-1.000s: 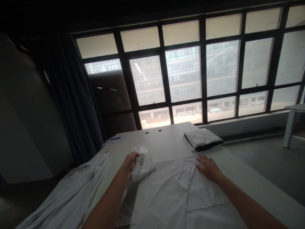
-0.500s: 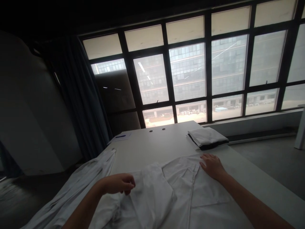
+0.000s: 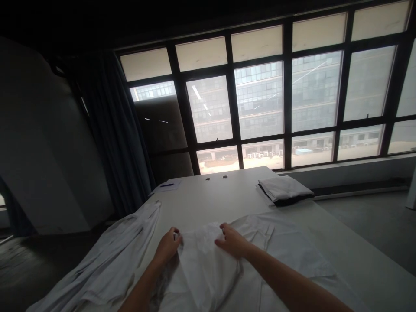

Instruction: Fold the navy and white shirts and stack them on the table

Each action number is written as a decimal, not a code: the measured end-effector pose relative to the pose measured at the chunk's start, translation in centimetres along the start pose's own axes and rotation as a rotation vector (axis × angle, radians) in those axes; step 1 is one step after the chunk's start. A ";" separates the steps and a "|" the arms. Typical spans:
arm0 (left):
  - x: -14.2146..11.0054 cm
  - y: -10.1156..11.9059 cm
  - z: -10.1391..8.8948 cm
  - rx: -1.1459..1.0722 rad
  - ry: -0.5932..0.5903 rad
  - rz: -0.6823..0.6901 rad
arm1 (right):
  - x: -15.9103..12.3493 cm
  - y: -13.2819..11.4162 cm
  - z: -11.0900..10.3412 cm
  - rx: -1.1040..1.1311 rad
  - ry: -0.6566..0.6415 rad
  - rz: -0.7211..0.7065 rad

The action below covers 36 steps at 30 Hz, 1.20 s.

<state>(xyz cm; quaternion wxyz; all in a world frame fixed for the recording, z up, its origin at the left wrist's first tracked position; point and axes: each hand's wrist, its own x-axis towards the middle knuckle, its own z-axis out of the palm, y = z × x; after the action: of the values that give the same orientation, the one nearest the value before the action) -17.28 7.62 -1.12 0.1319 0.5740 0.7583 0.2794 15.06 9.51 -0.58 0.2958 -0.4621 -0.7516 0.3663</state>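
A white cloth garment (image 3: 208, 268) lies spread and creased in front of me on the white table (image 3: 195, 203). My left hand (image 3: 169, 245) is at its far left edge, fingers curled in and closed on the cloth there. Over the upper middle of the garment is my right hand (image 3: 232, 242), thumb and fingers apart, close to the fabric. Seams and folds show to the right of that hand. Its forearm hides part of the garment.
More white cloth (image 3: 120, 255) lies rumpled along the table's left side. A folded white-and-black cloth (image 3: 286, 190) rests at the right edge. At the far left corner are a paper and a dark blue pen (image 3: 167, 185). Windows and a dark curtain (image 3: 120, 143) stand beyond.
My right hand has moved left from the garment's far right edge to its middle. My left hand has turned and shifted slightly, its fingers now at the cloth's edge.
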 end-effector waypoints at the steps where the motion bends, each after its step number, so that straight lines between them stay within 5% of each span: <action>1: 0.1 -0.2 0.5 -0.014 0.045 -0.007 | 0.6 -0.4 0.9 0.053 0.015 0.025; 6: 1.4 -1.6 0.9 -0.134 0.134 -0.060 | 2.4 -2.2 2.3 0.369 0.056 0.099; 10: 2.7 -2.8 0.7 -0.249 0.168 -0.119 | 0.9 -2.2 -2.2 0.614 -0.050 0.048; 11: 2.9 -3.0 0.8 -0.271 0.182 -0.129 | 0.0 -2.0 -4.0 0.667 -0.122 0.021; 14: 3.3 -3.7 1.2 -0.303 0.214 -0.141 | -2.5 -1.3 -9.1 0.842 -0.843 0.008; 16: 3.4 -4.0 1.6 -0.301 0.220 -0.130 | -3.2 -1.0 -10.8 0.759 -1.014 0.037; 17: 3.5 -4.1 1.7 -0.298 0.217 -0.120 | -3.1 -0.8 -10.9 0.652 -0.952 0.056; 19: 3.7 -4.2 1.9 -0.291 0.204 -0.095 | -2.0 -0.4 -9.5 0.375 -0.628 0.089; 21: 3.8 -4.1 2.0 -0.284 0.190 -0.070 | 0.0 0.1 -6.9 0.133 -0.286 0.105; 23: 3.7 -4.0 1.9 -0.286 0.182 -0.047 | 2.1 0.5 -4.1 0.038 -0.120 0.110; 28: 2.9 -3.7 1.6 -0.355 0.193 -0.013 | 5.9 0.7 0.5 0.010 -0.011 0.161; 36: 2.7 -3.9 1.6 -0.424 0.226 -0.073 | 8.8 0.6 2.9 0.125 -0.005 0.244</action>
<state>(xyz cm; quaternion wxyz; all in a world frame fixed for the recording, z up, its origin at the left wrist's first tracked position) -20.40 9.91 -4.28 0.1737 0.4711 0.7128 0.4897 9.60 16.97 -1.75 0.2753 -0.5298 -0.6662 0.4469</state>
